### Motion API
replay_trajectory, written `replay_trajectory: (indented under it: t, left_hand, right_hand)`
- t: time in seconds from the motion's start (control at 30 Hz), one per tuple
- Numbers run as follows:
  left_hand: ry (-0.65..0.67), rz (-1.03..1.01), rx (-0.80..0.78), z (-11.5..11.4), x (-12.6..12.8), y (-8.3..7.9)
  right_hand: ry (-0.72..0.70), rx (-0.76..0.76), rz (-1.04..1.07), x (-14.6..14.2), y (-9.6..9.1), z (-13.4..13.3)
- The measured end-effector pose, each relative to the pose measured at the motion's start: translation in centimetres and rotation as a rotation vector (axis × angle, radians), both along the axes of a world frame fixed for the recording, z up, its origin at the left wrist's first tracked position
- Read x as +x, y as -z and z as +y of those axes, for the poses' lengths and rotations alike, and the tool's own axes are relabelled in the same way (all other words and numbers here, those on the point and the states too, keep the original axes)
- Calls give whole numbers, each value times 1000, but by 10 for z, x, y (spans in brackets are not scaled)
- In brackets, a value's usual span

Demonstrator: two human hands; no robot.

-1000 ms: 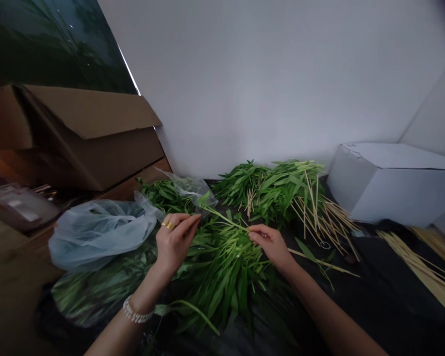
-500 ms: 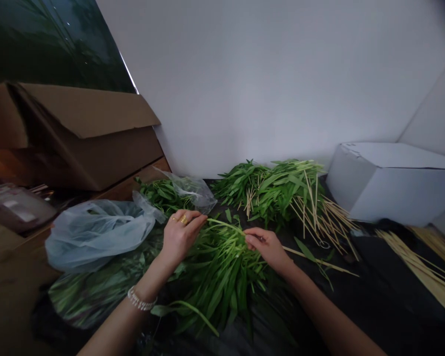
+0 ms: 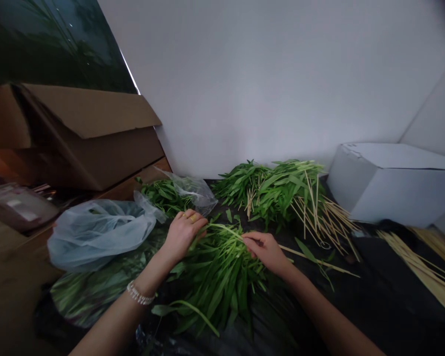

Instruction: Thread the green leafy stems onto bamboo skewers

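A green leafy stem (image 3: 225, 228), which looks like water spinach, is stretched between my two hands. My left hand (image 3: 184, 233), with gold rings and a beaded bracelet at the wrist, is closed on its left end. At its right end, my right hand (image 3: 262, 248) pinches it between thumb and fingers. Below both hands lies a heap of the same greens (image 3: 222, 277). A thin pale stick (image 3: 311, 257) runs out to the right from behind my right hand; whether the hand holds it I cannot tell. One loose stem (image 3: 198, 312) lies in front.
Against the wall lie more greens (image 3: 285, 185) with thin wooden sticks (image 3: 324, 222) across them. A pale blue plastic bag (image 3: 100, 237) and a cardboard box (image 3: 96, 153) stand at left, with a clear bag (image 3: 196, 193) behind. At right are a white box (image 3: 396, 188) and pale strips (image 3: 415, 257).
My left hand has shifted slightly left and lower, its fingers curled further down. My right hand has moved a little left and down. The stem between them has dropped slightly.
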State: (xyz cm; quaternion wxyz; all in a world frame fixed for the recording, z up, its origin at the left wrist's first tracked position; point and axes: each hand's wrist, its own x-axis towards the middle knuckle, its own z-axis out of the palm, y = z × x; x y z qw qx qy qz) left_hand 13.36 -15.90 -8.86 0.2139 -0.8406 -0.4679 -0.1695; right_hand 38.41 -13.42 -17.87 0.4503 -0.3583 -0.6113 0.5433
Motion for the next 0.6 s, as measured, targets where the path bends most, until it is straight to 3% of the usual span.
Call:
replay_trajectory:
  t: [0.1,0.23,0.37,0.47,0.6]
  left_hand:
    - [-68,-201,-82,4,0,7]
    - [-247,-800,-264,18,-9,15]
    - [-299,-1250,-283,29,-24,2]
    - [-231,-1301,-259,28,-22,-18]
    - [-102,-1045,-383,23,3,-34]
  right_hand:
    - [-14,-3,-11,-1,-1,-2]
    - [-20,-10,-8,1,-1,1]
    - [23,-21,3,4,-1,6]
    - [15,-17,-13,4,0,7]
    - [-25,6,-47,2,2,4]
